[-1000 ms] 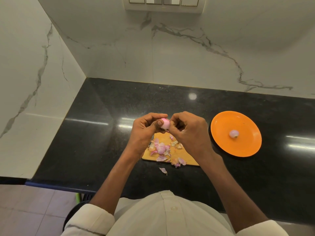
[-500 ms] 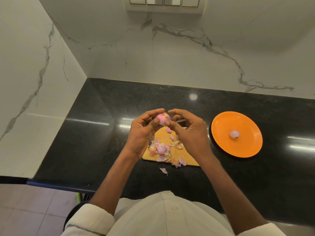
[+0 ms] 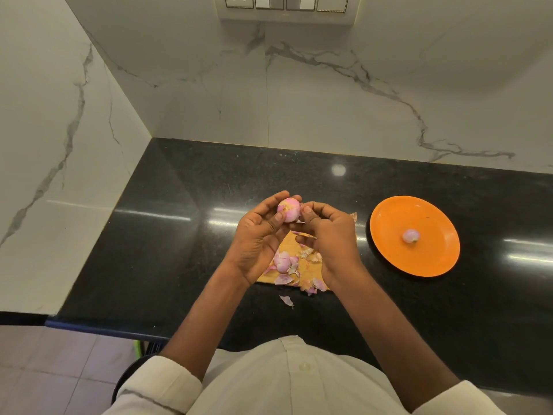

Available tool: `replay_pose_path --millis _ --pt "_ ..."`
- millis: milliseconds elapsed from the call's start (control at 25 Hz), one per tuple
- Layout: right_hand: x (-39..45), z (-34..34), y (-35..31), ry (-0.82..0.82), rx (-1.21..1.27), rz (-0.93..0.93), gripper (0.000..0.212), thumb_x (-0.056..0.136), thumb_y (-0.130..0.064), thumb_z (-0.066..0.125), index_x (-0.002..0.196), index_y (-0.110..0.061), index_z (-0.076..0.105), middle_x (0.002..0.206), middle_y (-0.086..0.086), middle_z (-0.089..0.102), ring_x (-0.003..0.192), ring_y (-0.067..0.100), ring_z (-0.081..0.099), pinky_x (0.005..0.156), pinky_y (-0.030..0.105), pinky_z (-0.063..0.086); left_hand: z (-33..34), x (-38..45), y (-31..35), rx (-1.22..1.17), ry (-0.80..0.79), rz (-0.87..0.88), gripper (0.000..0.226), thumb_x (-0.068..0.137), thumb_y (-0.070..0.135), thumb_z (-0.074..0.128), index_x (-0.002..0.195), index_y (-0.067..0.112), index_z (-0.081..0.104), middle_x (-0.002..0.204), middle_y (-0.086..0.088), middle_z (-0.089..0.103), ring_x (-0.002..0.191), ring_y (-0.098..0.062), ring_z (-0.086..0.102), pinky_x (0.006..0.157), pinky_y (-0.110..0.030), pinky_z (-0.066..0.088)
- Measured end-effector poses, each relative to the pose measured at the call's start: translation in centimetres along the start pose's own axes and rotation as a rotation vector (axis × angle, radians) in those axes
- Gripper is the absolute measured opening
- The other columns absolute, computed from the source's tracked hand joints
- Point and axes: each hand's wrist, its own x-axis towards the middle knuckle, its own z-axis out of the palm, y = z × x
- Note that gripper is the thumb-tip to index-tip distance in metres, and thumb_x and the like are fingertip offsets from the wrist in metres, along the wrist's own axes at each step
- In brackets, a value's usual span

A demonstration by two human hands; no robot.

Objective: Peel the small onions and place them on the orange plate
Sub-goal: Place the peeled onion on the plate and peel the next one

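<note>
**Small onion held over the cutting board, 1 peeled onion on the plate**

While both hands meet at the center of the frame, a small pink onion [image 3: 288, 209] sits raised between them above the far end of a wooden cutting board [image 3: 301, 266]. The left hand [image 3: 258, 235] cups the onion from the left, its fingers curled around the back of it and its thumb pressed against the near side. The right hand [image 3: 329, 235] comes in from the right, its thumb tip touching the onion's right side and its fingers curled under; it pinches at the onion's surface, though whether a strip of skin is caught between the fingertips cannot be told.

Below the hands, the cutting board lies on a black granite countertop [image 3: 179, 235] and carries a heap of pink and papery onion peels [image 3: 285, 269], with what looks like 1 more small onion [image 3: 282, 260] among them. 1 loose peel [image 3: 286, 301] lies on the countertop just in front of the board's near edge.

At center right, the orange plate [image 3: 434, 253] rests on the countertop, well apart from the board. 1 peeled onion [image 3: 410, 235] lies near its middle.

White marble walls [image 3: 329, 100] with grey veins rise behind and to the left, and a switch panel [image 3: 285, 3] sits at the top edge. The person's white shirt [image 3: 284, 384] fills the bottom.
</note>
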Motion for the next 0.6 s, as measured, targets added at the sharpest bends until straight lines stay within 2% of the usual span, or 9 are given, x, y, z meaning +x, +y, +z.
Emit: replay_pose_path --millis 120,280,400,520,600 --pt "0.0 -0.2 0.1 -0.019 0.102 0.052 0.012 0.104 -0.017 0.064 0.105 -0.011 0.074 0.094 0.007 0.08 0.084 0.022 0.075 0.073 0.034 0.061 0.0 0.1 -0.4 -0.135 0.098 -0.109 0.03 0.1 -0.001 0.056 0.129 0.006 0.059 0.129 -0.022 0.067 0.112 -0.028 0.071 0.094 -0.032 0.061" --pt "0.1 -0.4 0.6 0.003 -0.134 -0.195 0.015 0.093 -0.022 0.08 0.106 -0.016 0.076 0.098 0.001 0.079 0.086 0.019 0.076 0.076 0.032 0.064 -0.1 0.3 -0.5 -0.1 0.181 -0.122 0.03 0.09 -0.001 0.066 0.118 0.009 0.06 0.113 -0.017 0.071 0.096 -0.022 0.075 0.087 -0.03 0.063" --pt "0.1 0.0 0.9 0.099 -0.248 -0.332 0.011 0.088 -0.014 0.083 0.098 -0.018 0.079 0.091 -0.005 0.079 0.084 0.011 0.076 0.075 0.028 0.064 0.2 0.4 -0.5 -0.107 0.195 -0.125 0.028 0.09 -0.004 0.066 0.114 0.009 0.061 0.112 -0.017 0.072 0.097 -0.022 0.075 0.084 -0.028 0.063" --pt "0.3 0.3 1.2 0.195 -0.338 -0.41 0.011 0.093 -0.008 0.076 0.093 -0.018 0.076 0.089 -0.006 0.075 0.083 0.01 0.073 0.072 0.028 0.064 0.6 0.3 -0.7 -0.055 0.199 -0.108 0.028 0.087 -0.002 0.069 0.111 0.008 0.062 0.115 -0.018 0.072 0.103 -0.026 0.075 0.083 -0.029 0.063" --pt "0.6 0.4 1.4 0.219 -0.354 -0.399 0.011 0.097 -0.007 0.071 0.095 -0.017 0.074 0.09 -0.006 0.074 0.086 0.012 0.072 0.074 0.03 0.063 0.7 0.3 -0.9 -0.035 0.178 -0.103 0.029 0.087 -0.002 0.069 0.113 0.007 0.063 0.119 -0.02 0.071 0.105 -0.028 0.075 0.087 -0.031 0.063"
